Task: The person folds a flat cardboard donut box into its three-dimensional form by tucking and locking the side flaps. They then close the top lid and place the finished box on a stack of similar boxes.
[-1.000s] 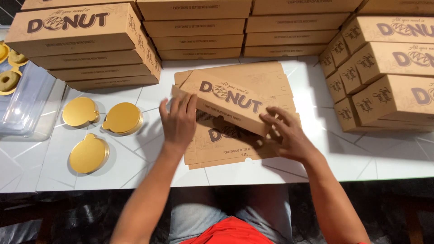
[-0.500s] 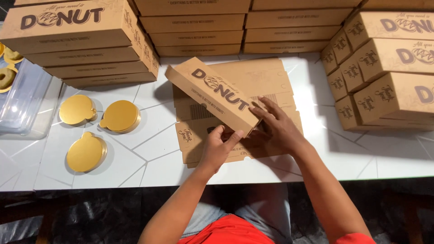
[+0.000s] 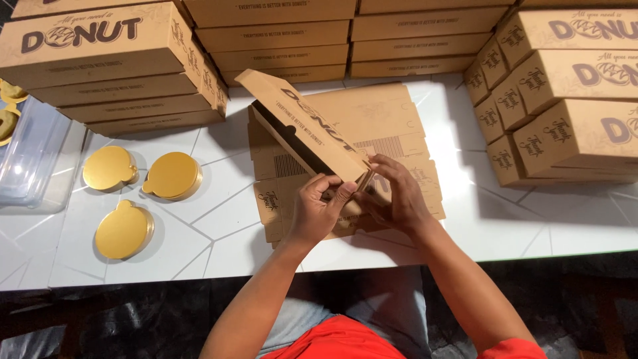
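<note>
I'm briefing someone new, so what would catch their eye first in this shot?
Both hands, left hand and right hand, pinch the near corner of a half-folded brown box, tilted above flat box blanks at the table's centre. Stacks of finished boxes wall the back and sides; three gold discs lie left.

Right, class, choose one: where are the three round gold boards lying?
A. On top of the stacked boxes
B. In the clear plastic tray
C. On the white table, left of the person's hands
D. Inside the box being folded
C: the three gold boards lie on the white table, left of the left hand holding the half-folded box.
</note>
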